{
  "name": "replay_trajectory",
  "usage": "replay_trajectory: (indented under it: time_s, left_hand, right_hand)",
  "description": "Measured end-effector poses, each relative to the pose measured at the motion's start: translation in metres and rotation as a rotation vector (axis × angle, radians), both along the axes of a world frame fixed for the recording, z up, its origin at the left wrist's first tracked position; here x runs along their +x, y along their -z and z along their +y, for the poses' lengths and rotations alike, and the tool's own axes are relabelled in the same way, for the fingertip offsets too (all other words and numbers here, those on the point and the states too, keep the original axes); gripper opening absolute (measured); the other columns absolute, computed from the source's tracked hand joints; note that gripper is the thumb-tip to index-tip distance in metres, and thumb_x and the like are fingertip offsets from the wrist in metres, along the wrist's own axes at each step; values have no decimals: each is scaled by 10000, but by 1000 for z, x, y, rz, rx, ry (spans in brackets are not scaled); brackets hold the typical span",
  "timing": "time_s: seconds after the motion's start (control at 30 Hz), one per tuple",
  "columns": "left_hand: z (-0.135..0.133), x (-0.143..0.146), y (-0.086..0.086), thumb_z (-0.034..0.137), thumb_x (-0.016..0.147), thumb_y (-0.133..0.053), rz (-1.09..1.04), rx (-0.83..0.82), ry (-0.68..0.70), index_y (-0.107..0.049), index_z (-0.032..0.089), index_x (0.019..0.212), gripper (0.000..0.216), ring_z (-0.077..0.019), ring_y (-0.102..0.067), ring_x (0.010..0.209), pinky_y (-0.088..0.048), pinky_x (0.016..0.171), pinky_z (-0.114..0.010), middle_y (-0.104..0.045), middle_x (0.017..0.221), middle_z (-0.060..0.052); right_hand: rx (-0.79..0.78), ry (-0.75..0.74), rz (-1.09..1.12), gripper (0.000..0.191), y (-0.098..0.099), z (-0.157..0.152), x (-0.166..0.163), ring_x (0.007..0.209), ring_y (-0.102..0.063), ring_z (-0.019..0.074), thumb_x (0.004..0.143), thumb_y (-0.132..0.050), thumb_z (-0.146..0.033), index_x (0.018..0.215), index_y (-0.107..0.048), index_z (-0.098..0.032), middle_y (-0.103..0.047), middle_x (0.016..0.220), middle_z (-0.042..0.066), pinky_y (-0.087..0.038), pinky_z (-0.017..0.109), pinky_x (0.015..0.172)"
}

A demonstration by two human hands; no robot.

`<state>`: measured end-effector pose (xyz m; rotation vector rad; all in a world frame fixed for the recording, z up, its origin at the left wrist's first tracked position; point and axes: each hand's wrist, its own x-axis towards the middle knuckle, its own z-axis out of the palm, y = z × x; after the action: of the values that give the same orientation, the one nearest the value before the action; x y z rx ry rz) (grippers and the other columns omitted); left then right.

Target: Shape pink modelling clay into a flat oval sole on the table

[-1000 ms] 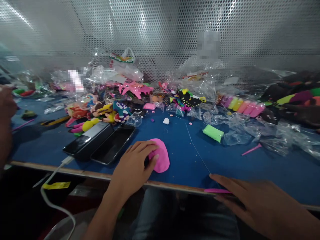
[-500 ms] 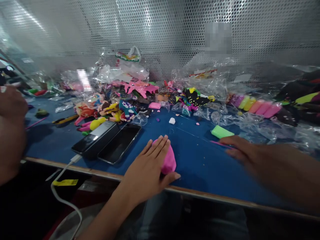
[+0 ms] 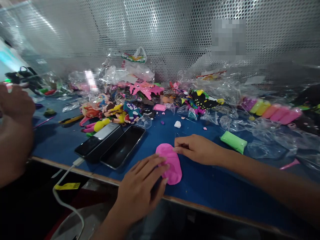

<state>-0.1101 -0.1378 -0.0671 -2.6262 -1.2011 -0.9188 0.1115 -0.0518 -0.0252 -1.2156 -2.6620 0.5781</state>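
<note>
A flattened piece of pink clay point(image 3: 173, 168) lies on the blue table near its front edge. My left hand point(image 3: 140, 186) rests on the clay's left side, fingers spread and slightly bent. At the clay's upper right edge is my right hand point(image 3: 197, 148), its fingertips pinched together on the rim. A pink plastic tool point(image 3: 290, 164) lies on the table to the right, beyond my right forearm. Behind that forearm sits a wrapped block of green clay point(image 3: 233, 141). A small white lump point(image 3: 177, 124) lies behind the pink clay.
Two phones, one point(image 3: 123, 146) flat and another point(image 3: 96, 138) on a dark block with a white cable point(image 3: 62, 200), lie left. Clay figures point(image 3: 110, 115) and clear wrappers crowd the back, with coloured clay sticks point(image 3: 272, 111) at right. Another person's hand point(image 3: 16, 116) is at far left.
My right hand has let go of the pink tool and moved left to the clay's edge. My left hand has slid down and left, uncovering more of the clay.
</note>
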Motion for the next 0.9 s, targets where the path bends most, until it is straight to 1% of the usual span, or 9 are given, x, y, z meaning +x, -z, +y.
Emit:
replay_trajectory:
  time_s: [0.1, 0.2, 0.33, 0.43, 0.53, 0.63, 0.77, 0.83, 0.9]
  left_hand:
    - [-2, 3, 2, 122, 835, -558, -77, 42, 44, -662, 211, 1032, 240, -171, -630, 1053, -510, 930, -303, -710, 1045, -14]
    - [-2, 6, 2, 101, 817, -568, -118, 57, 38, -677, 203, 985, 225, -169, -648, 1009, -521, 913, -296, -721, 995, -16]
    - [0, 7, 2, 101, 816, -565, -130, 66, 39, -683, 214, 1000, 246, -176, -657, 985, -535, 893, -310, -723, 979, -17]
    - [0, 7, 3, 92, 810, -567, -134, 67, 37, -685, 214, 996, 252, -183, -654, 995, -537, 889, -318, -721, 984, -16]
    - [-1, 7, 5, 84, 803, -571, -140, 69, 38, -684, 200, 984, 243, -189, -645, 1009, -533, 890, -312, -715, 996, -27]
    - [-2, 6, 6, 75, 800, -569, -145, 79, 38, -682, 185, 977, 237, -184, -639, 985, -528, 886, -302, -710, 979, -33]
    - [-2, 3, 7, 61, 794, -564, -159, 81, 14, -669, 177, 979, 242, -185, -622, 991, -520, 894, -313, -694, 999, -47]
    - [-1, 3, 6, 74, 804, -554, -155, 48, -47, -657, 176, 1014, 256, -199, -605, 1027, -512, 908, -338, -674, 1069, -65]
    - [0, 3, 4, 116, 820, -545, -104, 10, -101, -639, 184, 1076, 281, -222, -583, 1073, -498, 932, -375, -653, 1146, -69]
  right_hand:
    - [-3, -74, -64, 263, -3, 10, -6, 599, -502, 115, 925, -464, -365, 732, -559, -214, -598, 656, -33, -251, 242, 550]
    - [35, -15, -150, 286, -3, 21, -8, 602, -514, 126, 918, -469, -365, 697, -570, -214, -607, 656, -17, -243, 251, 541]
    - [49, 65, -193, 327, 0, 29, -6, 640, -550, 141, 945, -427, -377, 701, -562, -205, -627, 691, 7, -254, 256, 544]
    - [28, 56, -158, 328, -2, 25, -3, 641, -549, 138, 953, -413, -415, 749, -564, -207, -621, 692, 2, -255, 256, 545]
    - [-11, 32, -80, 392, -6, 17, -2, 590, -496, 117, 938, -420, -483, 694, -534, -198, -580, 638, -16, -249, 253, 534]
    - [-34, 72, -10, 462, -9, 13, -8, 560, -455, 104, 947, -372, -515, 642, -492, -188, -539, 600, -23, -245, 252, 525]
    - [-35, 143, -129, 486, -9, 16, -22, 535, -429, 107, 886, -452, -576, 597, -506, -189, -534, 586, -13, -219, 258, 511]
    - [-34, 152, -195, 459, -7, 17, -25, 537, -425, 115, 858, -502, -569, 591, -535, -198, -538, 580, -7, -209, 262, 512]
    - [-26, 146, -193, 439, -5, 18, -25, 548, -427, 120, 857, -505, -560, 605, -550, -204, -540, 582, -6, -206, 263, 515]
